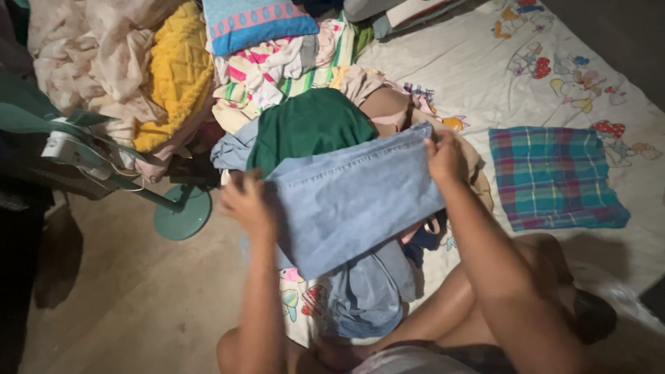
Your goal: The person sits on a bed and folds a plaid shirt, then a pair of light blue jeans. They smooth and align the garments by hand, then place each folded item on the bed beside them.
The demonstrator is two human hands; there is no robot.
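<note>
Only one view here, the head camera looking down, so everything gets placed relative to the light blue denim piece (350,197), which sits dead centre and up off the pile

The person is sitting on the floor, bare legs tucked under the denim. The left hand (247,202) grips its lower left corner, fingers curled shut around the fabric edge, thumb side hidden behind the cloth. The right hand (445,156) pinches the upper right corner, fingertips pressed together on the seamed hem. Holding two opposite corners like that keeps the cloth stretched flat and taut in the air, which looks like the reason for the wide-apart hands. The rest of the garment hangs below the denim panel and bunches up between the knees, probably just gravity since nothing supports it

Right behind the denim there's a dark green garment (308,125) on top of a loose heap, and further behind that a yellow knitted blanket (176,73) and a blue patterned towel (256,21), all tumbled together unfolded. To the right of the denim, well apart, a plaid cloth (554,176) lies flat and squared off on the white cartoon-print sheet (485,76), looking neatly folded compared to the heap. To the left of the denim stands a teal floor fan (181,211), base on the bare floor, head tilted off frame
</note>
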